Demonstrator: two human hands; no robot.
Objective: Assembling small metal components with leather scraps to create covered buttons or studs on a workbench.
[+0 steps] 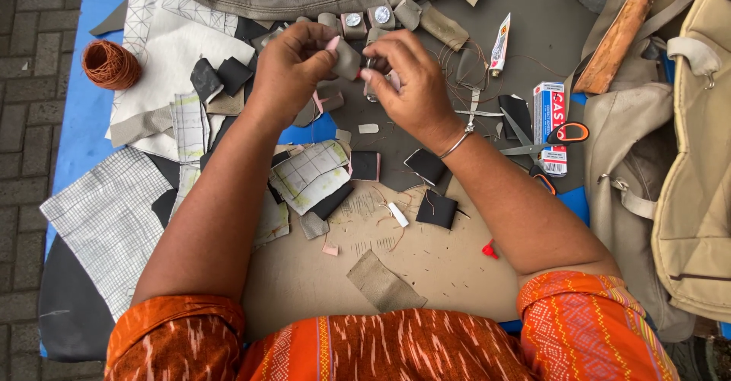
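My left hand (293, 65) pinches a small grey-tan fabric piece (348, 60) between thumb and fingers. My right hand (407, 80) meets it from the right, its fingertips closed on a small metal ring or fastener (371, 67) against that piece. What exactly sits between the right fingers is partly hidden. Both hands hover over a grey cloth (533, 15) at the far middle of the work area. A thin metal bangle (457, 143) circles my right wrist.
Scissors with orange handles (544, 141), a glue tube (499, 44) and a small box (550, 126) lie to the right. A spool of brown thread (110, 64) sits far left. Fabric scraps, black patches and beige bags (685, 160) surround a tan board (426, 267).
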